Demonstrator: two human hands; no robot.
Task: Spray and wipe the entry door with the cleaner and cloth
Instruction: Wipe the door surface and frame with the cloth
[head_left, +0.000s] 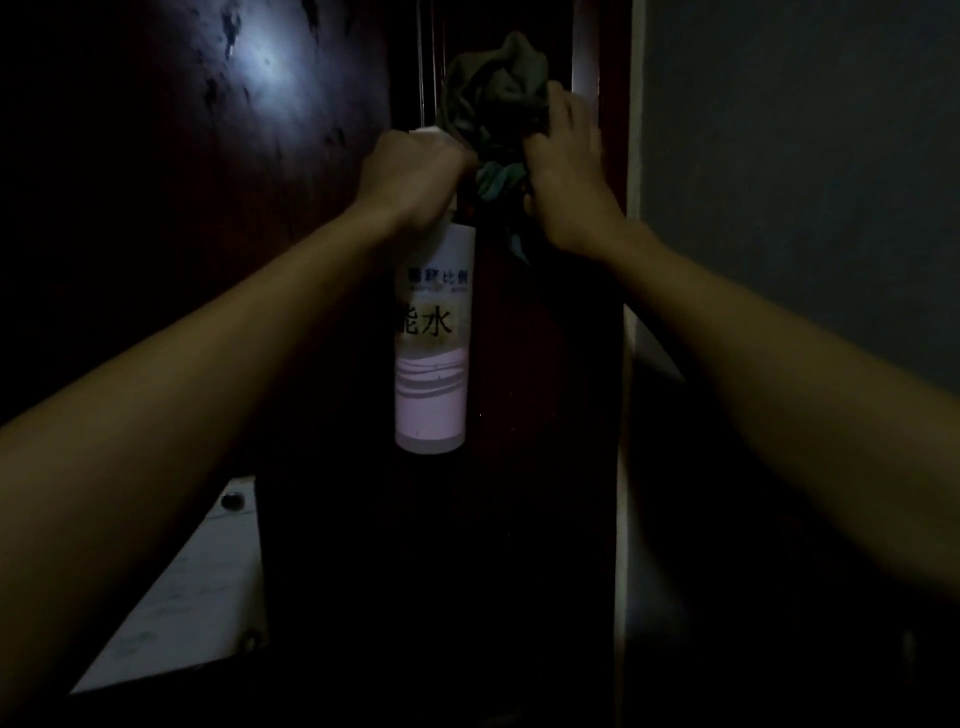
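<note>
**A:** Starting at the left, what is there?

**B:** The dark reddish-brown wooden door (182, 156), glossy, with a patch of glare high up. Low down beside it lies a pale slab (197, 597); the dim light makes it impossible to say what it is.

**A:** And the person's left hand (415, 176)?

**B:** It is a tight fist, fingers wrapped round the top of a white plastic spray bottle of cleaner (431, 353) with a pink label. The bottle hangs upright below the fist, close in front of the wood. The nozzle is hidden by the hand.

**A:** How would that bottle handle?

**B:** It is rigid and smooth, probably slippery if wet, and its weight depends on how full it is, which cannot be seen. The neck under the trigger looks the surest hold.

**A:** Further right?

**B:** A crumpled dark green cloth (498, 88), bunched against a dark red upright strip (550, 389). Whether that strip is door edge or frame is unclear. The right hand (566, 176) has its fingers curled into the lower folds and holds the cloth to the wood.

**A:** And the cloth itself?

**B:** It is soft, light and limp, so it needs a full handful, or loose ends will trail. A grey wall (805, 182) closes the right side.
</note>
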